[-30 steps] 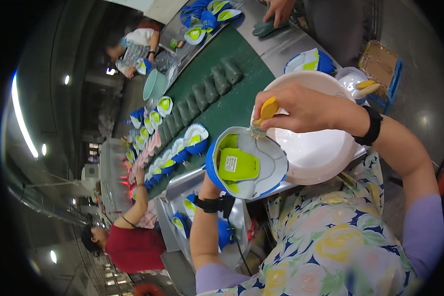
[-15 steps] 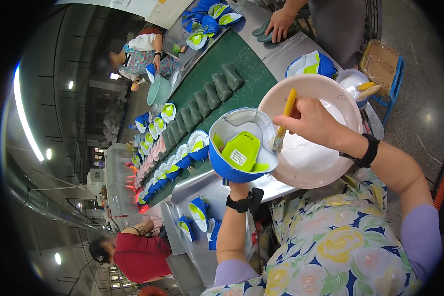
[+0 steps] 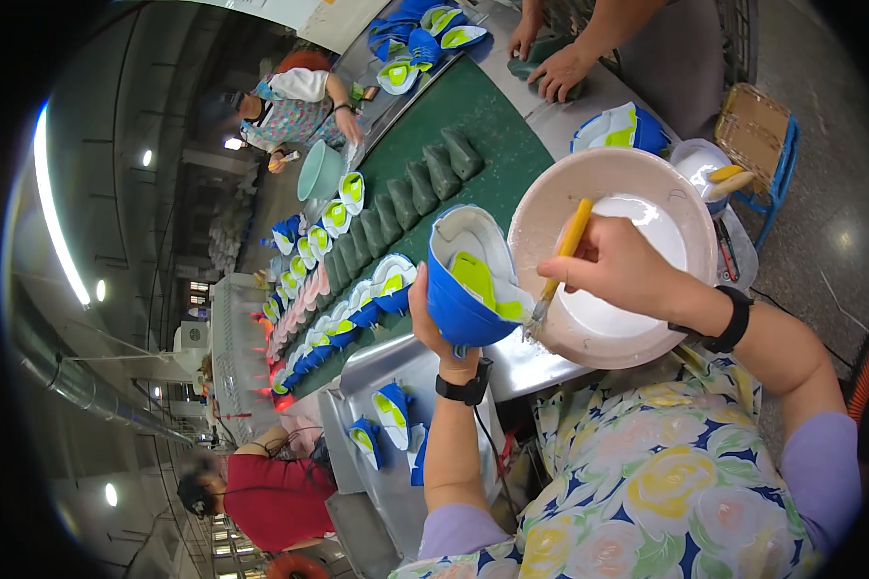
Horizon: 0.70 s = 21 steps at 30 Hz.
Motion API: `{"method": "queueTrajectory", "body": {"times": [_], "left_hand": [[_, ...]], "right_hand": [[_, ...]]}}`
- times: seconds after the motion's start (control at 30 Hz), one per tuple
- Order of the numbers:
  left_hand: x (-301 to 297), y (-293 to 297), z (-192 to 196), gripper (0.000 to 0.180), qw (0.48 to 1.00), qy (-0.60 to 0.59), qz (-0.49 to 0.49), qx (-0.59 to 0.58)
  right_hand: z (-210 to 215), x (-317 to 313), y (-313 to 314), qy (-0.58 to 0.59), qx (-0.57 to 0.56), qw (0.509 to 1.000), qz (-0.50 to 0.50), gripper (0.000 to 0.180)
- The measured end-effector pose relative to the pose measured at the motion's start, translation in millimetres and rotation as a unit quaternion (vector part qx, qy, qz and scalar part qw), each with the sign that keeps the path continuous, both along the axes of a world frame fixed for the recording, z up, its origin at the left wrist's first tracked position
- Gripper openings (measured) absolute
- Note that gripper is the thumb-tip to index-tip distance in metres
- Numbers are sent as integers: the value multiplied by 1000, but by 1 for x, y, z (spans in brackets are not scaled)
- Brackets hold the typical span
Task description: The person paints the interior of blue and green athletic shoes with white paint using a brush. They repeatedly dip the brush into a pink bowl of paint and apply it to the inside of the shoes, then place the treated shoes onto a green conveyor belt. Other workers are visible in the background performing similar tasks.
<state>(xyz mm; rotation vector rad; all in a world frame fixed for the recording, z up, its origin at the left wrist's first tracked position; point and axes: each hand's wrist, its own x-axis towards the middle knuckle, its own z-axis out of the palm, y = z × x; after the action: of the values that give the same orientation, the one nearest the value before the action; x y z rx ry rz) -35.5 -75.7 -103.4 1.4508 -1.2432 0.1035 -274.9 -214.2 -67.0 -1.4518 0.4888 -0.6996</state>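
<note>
My left hand (image 3: 433,323) is closed round a blue shoe upper (image 3: 468,289), its opening tilted up to show a white edge and a bright green lining (image 3: 475,278). In my right hand (image 3: 620,265) is a paintbrush with a yellow handle (image 3: 574,232), pinched between thumb and fingers. The bristles (image 3: 536,323) point down at the upper's right edge, by the rim of a pale pink basin (image 3: 541,207). White liquid (image 3: 637,212) lies in the basin. Whether the bristles touch the upper I cannot tell.
Dark shoe lasts (image 3: 406,198) and more blue uppers (image 3: 357,309) line a green conveyor belt (image 3: 497,125). Several uppers lie in a metal tray (image 3: 357,381). A white tub (image 3: 695,159) stands beyond the basin. Co-workers' hands (image 3: 565,72) hold a dark last at the far side.
My left hand has turned the upper, so more of its blue outside shows. The brush has dropped slightly towards the upper's lower edge. A co-worker's second hand has come to the dark last.
</note>
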Motion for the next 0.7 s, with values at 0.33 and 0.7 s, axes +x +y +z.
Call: {"method": "queueTrajectory", "body": {"times": [0.33,0.7], "left_hand": [[-33,15,12,49,652,660,-341,151],[-32,25,-7,50,744,591,-259,174]], "right_hand": [[14,3,-17,-205,-301,930,52,17],[17,25,-30,-7,-364,925,111,20]]}}
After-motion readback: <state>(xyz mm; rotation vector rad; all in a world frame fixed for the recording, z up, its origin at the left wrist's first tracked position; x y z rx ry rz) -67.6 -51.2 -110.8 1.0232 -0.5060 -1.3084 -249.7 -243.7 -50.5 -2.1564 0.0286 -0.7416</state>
